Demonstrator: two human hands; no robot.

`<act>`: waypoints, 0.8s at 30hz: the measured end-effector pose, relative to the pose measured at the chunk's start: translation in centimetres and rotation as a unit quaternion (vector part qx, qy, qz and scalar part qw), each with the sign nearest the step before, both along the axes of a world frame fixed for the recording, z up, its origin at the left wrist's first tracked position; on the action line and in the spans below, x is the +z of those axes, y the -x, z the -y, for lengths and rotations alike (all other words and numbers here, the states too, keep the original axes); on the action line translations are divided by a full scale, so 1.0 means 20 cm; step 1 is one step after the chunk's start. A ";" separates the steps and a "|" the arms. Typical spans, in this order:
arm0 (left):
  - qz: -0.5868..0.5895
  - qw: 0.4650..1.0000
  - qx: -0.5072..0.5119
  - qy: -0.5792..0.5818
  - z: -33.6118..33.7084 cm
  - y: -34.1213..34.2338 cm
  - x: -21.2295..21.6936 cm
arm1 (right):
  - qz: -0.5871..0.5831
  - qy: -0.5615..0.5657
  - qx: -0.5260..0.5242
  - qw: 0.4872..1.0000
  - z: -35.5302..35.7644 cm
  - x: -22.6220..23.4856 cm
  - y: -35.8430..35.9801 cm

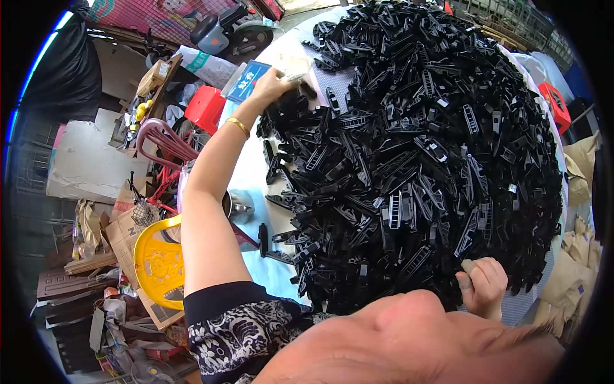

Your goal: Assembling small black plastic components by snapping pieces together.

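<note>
Right hand (484, 283) sits clenched at the near edge of the heap of black plastic parts (416, 153), its fingers curled around a small tan piece that barely shows; what that piece is cannot be told. Just left of the heap's near side, a few loose black parts (265, 243) lie apart on the pale table (256, 173), and a small metal cup (240, 206) stands at the table's left edge, its contents hidden. Further left of the heap, off the table, a yellow plastic stool (157, 262) and a cardboard box (125, 233) sit among clutter; what the box holds cannot be made out. Beyond these, a red stool (206, 107) stands left of the heap's far part. Left hand (274, 82), wearing a gold bangle (238, 126) at the wrist, reaches out to the heap's far-left rim and closes on a pale flat item there, beside a blue box (246, 80)
</note>
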State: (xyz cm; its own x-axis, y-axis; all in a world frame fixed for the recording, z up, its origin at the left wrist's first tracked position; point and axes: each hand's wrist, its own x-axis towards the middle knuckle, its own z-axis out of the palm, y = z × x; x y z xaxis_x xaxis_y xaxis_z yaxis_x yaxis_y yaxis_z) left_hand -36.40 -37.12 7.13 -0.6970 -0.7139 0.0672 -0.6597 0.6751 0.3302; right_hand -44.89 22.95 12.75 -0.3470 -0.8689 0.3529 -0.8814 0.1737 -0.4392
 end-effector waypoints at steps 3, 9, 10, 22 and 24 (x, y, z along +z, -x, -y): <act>-0.013 0.988 0.002 0.154 0.07 0.01 0.02 | -0.014 -0.012 -0.005 1.000 0.01 0.01 -0.01; 0.078 0.947 0.078 0.302 0.31 -0.16 0.19 | -0.025 -0.010 -0.009 1.000 -0.02 0.00 -0.02; 0.193 0.956 0.108 0.195 0.29 -0.15 0.21 | -0.024 -0.003 -0.012 1.000 -0.03 0.00 -0.03; 0.184 0.972 0.038 0.139 0.21 0.58 -0.34 | -0.007 0.016 -0.053 0.998 -0.12 -0.02 -0.08; 0.175 0.975 0.086 0.104 0.25 0.57 -0.40 | -0.005 0.002 -0.074 0.997 -0.18 -0.02 -0.09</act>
